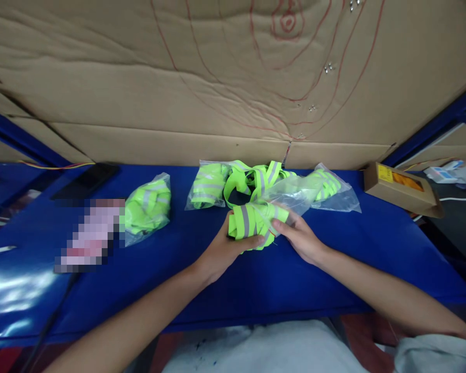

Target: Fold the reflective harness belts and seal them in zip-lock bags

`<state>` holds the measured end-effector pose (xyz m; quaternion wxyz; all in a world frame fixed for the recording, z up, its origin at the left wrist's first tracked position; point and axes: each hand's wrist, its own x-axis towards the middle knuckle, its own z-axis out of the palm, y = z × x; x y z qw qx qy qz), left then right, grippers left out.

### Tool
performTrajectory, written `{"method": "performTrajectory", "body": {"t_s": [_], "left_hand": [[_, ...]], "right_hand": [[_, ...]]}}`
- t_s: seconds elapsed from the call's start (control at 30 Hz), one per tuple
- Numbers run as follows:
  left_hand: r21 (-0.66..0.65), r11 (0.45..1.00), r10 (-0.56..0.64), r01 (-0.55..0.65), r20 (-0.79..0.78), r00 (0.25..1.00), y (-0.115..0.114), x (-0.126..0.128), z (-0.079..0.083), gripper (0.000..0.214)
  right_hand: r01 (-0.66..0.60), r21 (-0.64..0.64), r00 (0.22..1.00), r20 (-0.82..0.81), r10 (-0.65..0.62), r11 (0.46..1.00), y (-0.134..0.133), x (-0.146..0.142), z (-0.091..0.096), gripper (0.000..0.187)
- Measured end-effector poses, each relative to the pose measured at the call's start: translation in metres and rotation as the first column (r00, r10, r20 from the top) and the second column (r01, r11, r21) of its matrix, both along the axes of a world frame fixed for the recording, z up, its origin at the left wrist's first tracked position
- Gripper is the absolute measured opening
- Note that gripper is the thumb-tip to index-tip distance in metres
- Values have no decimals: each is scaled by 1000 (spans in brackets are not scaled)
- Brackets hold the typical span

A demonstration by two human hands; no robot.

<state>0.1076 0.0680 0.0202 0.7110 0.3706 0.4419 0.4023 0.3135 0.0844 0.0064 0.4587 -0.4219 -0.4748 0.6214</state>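
A bundled neon-yellow reflective strap (243,223) with grey stripes is held above the blue table, between both hands. My left hand (235,241) wraps around its left side, thumb across the front. At its right end, my right hand (295,235) pinches a clear plastic bag (291,191) against the strap, thumb in front. The bag's film stretches up and right behind the bundle; how far the strap sits inside it I cannot tell. Just behind my hands lies a loose heap of the same strap (260,178).
Bagged strap bundles lie at the left (147,204), at the back middle (208,184) and at the back right (328,186). A brown cardboard box (398,189) stands at the right edge. A dark phone-like slab (86,181) rests back left. Cardboard (217,109) walls the back of the blue table (334,280).
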Motion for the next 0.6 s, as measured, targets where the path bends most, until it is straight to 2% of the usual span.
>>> {"method": "performTrajectory", "body": {"t_s": [0.13,0.27,0.33,0.4,0.5,0.6], "left_hand": [[89,996,15,-9,-62,998,1,-2,-3,83],[223,972,-61,74,-64,996,2,-2,-5,72],[283,955,-62,87,-95,993,2,-2,-7,66],[341,936,-32,84,-157,987,3,-2,-11,61],[455,886,63,88,-306,950,6,-6,-14,53],[571,782,113,248,-521,846,7,-10,-10,46]], "right_hand": [[63,106,996,54,-69,992,5,8,2,62],[-50,270,984,178,1,962,6,15,6,63],[-45,281,989,148,3,959,6,17,10,61],[49,266,997,50,-65,963,8,20,14,61],[154,265,988,-14,-156,952,12,28,21,73],[37,416,978,170,-117,909,11,37,28,77]]}}
